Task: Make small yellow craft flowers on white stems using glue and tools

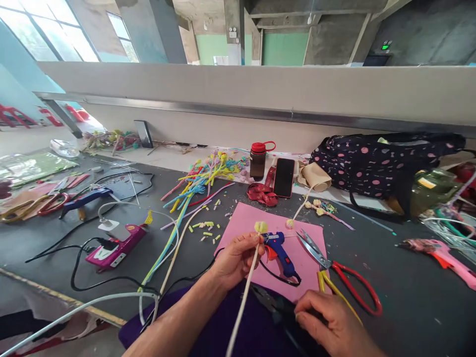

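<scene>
My left hand [240,255] pinches a cream cord [243,302] just below a pale yellow-green bud [261,227] at its upper end. The cord's other end runs down out of view. Low on the right, my right hand [327,317] has its fingers closed at the handles of dark pliers [273,307], whose jaws point up and left; the grip is partly hidden in shadow. A blue glue gun [280,253] lies just beyond my hands on a pink sheet [238,225]. Scissors with red handles [342,275] rest open across the sheet's right edge.
A second bud on a cord [290,224] lies at the back of the sheet. Colourful cords [211,173], a red-lidded bottle [258,161], a phone [284,177] and a dark patterned bag [375,168] stand behind. A purple power strip [119,248] with cables is left; a pink glue gun [442,253] right.
</scene>
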The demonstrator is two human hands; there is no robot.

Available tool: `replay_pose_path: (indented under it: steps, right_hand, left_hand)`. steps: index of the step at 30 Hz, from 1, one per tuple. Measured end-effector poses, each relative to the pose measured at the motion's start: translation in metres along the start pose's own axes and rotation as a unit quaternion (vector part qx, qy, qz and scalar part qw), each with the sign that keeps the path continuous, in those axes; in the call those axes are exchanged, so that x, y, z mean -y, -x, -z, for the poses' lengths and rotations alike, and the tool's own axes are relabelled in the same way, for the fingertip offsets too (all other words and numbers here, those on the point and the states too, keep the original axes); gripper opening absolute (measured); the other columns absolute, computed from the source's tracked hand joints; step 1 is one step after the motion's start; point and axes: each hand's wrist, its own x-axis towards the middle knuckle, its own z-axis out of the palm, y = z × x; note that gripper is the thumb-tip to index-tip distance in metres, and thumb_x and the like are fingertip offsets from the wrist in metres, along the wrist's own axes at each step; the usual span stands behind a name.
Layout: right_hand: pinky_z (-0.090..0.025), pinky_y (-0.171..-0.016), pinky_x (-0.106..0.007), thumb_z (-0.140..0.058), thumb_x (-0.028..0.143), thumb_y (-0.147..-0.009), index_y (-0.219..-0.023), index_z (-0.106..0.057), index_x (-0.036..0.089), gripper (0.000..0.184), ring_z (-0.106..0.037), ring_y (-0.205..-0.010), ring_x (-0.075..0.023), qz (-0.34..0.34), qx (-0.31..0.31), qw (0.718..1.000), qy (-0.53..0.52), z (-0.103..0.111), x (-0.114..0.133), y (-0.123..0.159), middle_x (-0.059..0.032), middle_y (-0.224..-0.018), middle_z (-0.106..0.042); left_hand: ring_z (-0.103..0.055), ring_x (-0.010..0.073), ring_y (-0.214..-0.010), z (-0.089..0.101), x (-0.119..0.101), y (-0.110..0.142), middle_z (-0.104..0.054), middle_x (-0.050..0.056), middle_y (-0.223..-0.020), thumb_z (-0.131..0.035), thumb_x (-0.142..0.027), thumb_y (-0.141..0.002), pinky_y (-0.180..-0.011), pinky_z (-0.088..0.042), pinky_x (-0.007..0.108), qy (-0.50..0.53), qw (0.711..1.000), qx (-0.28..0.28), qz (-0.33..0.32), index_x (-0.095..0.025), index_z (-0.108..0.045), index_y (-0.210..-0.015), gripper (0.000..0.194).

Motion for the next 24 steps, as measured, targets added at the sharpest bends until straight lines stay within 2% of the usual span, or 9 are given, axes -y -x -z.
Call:
replay_pose_path:
  steps: [5, 9, 12, 14, 17, 19, 21, 23, 24]
  right_hand:
    - [-0.04, -0.054, -0.021, -0.051, 0.021, -0.082, -0.074, -0.058, 0.021, 0.011, -0.059, -0.058, -0.0122, 0.03, -0.002, 1.0, 0.007, -0.02, -0.01, -0.001, 0.0004, -0.066, -0.063]
    - [-0.041, -0.054, -0.021, -0.049, 0.02, -0.084, -0.076, -0.058, 0.021, 0.012, -0.058, -0.057, -0.0124, 0.06, -0.028, 0.998, 0.023, -0.022, -0.009, -0.002, 0.0, -0.066, -0.061]
    - [-0.043, -0.054, -0.022, -0.051, 0.022, -0.085, -0.077, -0.06, 0.022, 0.012, -0.058, -0.056, -0.0132, 0.076, -0.083, 0.993, 0.027, -0.016, -0.011, -0.001, 0.0, -0.065, -0.062]
    - [-0.044, -0.055, -0.023, -0.052, 0.024, -0.084, -0.076, -0.062, 0.023, 0.013, -0.059, -0.056, -0.014, 0.064, -0.171, 0.982, 0.039, -0.009, -0.014, 0.002, -0.0002, -0.065, -0.064]
    - [-0.045, -0.055, -0.024, -0.054, 0.029, -0.084, -0.077, -0.065, 0.023, 0.014, -0.059, -0.054, -0.0139, -0.006, -0.375, 0.923, 0.089, 0.01, -0.021, 0.005, -0.0006, -0.068, -0.066]
    - [-0.043, -0.05, -0.024, -0.057, 0.031, -0.082, -0.079, -0.066, 0.022, 0.014, -0.056, -0.05, -0.0132, -0.057, -0.468, 0.871, 0.142, 0.026, -0.028, 0.003, -0.0009, -0.064, -0.064]
    - [-0.044, -0.056, -0.025, -0.057, 0.032, -0.082, -0.079, -0.066, 0.019, 0.016, -0.059, -0.056, -0.0145, -0.058, -0.536, 0.82, 0.192, 0.039, -0.038, -0.002, -0.0027, -0.066, -0.065]
    - [-0.044, -0.06, -0.025, -0.057, 0.031, -0.083, -0.076, -0.066, 0.018, 0.017, -0.06, -0.059, -0.0145, -0.035, -0.537, 0.804, 0.255, 0.046, -0.048, -0.011, -0.0038, -0.068, -0.067]
    - [-0.043, -0.06, -0.024, -0.056, 0.03, -0.083, -0.075, -0.066, 0.018, 0.017, -0.06, -0.059, -0.0137, -0.026, -0.505, 0.815, 0.284, 0.046, -0.052, -0.016, -0.0034, -0.068, -0.067]
  left_hand:
    - [-0.034, 0.0017, -0.033, -0.007, 0.0, -0.003, -0.059, 0.001, -0.056, -0.068, -0.026, -0.07, -0.033, -0.013, 0.017, 0.001, 1.0, 0.007, -0.005, -0.013, -0.059, -0.072, 0.016]
    - [-0.036, 0.0021, -0.034, -0.011, -0.002, -0.002, -0.061, 0.002, -0.057, -0.067, -0.027, -0.071, -0.033, -0.014, 0.017, -0.006, 1.0, 0.02, -0.009, -0.012, -0.061, -0.071, 0.016]
    - [-0.037, 0.0022, -0.035, -0.01, -0.008, -0.001, -0.06, 0.0, -0.058, -0.069, -0.028, -0.069, -0.033, -0.015, 0.016, 0.0, 1.0, 0.006, -0.013, -0.013, -0.06, -0.071, 0.018]
    - [-0.036, 0.0016, -0.035, -0.007, -0.012, -0.002, -0.059, -0.001, -0.058, -0.069, -0.028, -0.069, -0.032, -0.015, 0.015, 0.011, 1.0, -0.001, -0.02, -0.013, -0.06, -0.071, 0.018]
    - [-0.033, 0.0004, -0.034, -0.001, -0.015, -0.002, -0.057, -0.002, -0.057, -0.067, -0.028, -0.07, -0.031, -0.016, 0.014, 0.038, 0.999, -0.018, -0.029, -0.013, -0.06, -0.074, 0.017]
    - [-0.034, 0.0002, -0.035, 0.002, -0.014, 0.0, -0.057, -0.003, -0.058, -0.066, -0.028, -0.072, -0.032, -0.018, 0.014, 0.046, 0.998, -0.031, -0.027, -0.013, -0.06, -0.077, 0.016]
    - [-0.035, 0.0005, -0.036, 0.001, -0.011, 0.003, -0.057, -0.003, -0.058, -0.065, -0.028, -0.074, -0.032, -0.019, 0.014, 0.035, 0.999, -0.033, -0.016, -0.013, -0.06, -0.078, 0.016]
    - [-0.035, 0.0008, -0.036, -0.001, -0.008, 0.006, -0.057, -0.003, -0.057, -0.066, -0.028, -0.073, -0.032, -0.019, 0.014, 0.014, 0.999, -0.031, 0.0, -0.013, -0.06, -0.077, 0.016]
    - [-0.036, 0.0009, -0.036, -0.002, -0.006, 0.007, -0.057, -0.002, -0.056, -0.066, -0.028, -0.073, -0.032, -0.019, 0.014, 0.004, 0.999, -0.031, 0.011, -0.013, -0.06, -0.076, 0.017]
